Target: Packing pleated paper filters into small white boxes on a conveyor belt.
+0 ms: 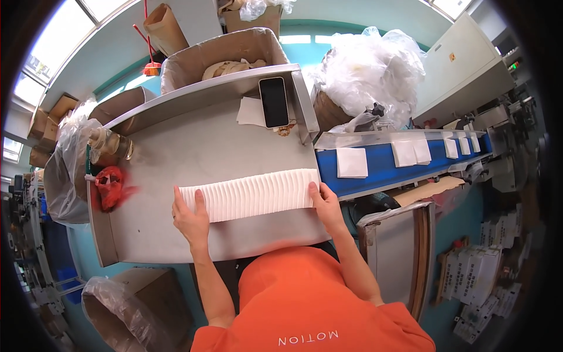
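Right now, from the head camera, your left hand (189, 218) and right hand (324, 202) press flat against the two ends of a long row of white folded sheets (252, 195) lying on the steel table (193, 152), beside the blue conveyor (381, 163). Light, soft and loose, it will likely buckle mid-row; keep squeezing both ends evenly.

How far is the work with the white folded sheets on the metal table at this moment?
Done: a long row of white sheets already lies gathered on the metal table. In hand: the left hand and the right hand press on its two ends. Left: more single sheets lie on the blue belt, apart from the row.
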